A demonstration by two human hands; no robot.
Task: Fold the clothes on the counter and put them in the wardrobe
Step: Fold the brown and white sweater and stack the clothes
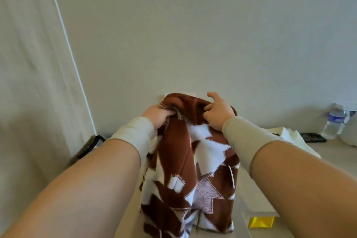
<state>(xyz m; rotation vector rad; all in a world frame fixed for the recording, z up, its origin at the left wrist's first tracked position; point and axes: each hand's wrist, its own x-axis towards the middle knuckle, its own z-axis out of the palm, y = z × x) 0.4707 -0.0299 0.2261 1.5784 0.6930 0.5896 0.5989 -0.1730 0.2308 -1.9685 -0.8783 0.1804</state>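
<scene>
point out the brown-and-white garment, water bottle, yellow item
brown-and-white garment [173,152]: head view, brown panel.
water bottle [333,121]: head view, label band.
yellow item [261,222]: head view, its middle.

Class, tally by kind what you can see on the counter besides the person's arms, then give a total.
Brown-and-white garment: 1
Cream garment: 1
Water bottle: 1
Yellow item: 1
Dark flat object: 1
Total: 5
</scene>
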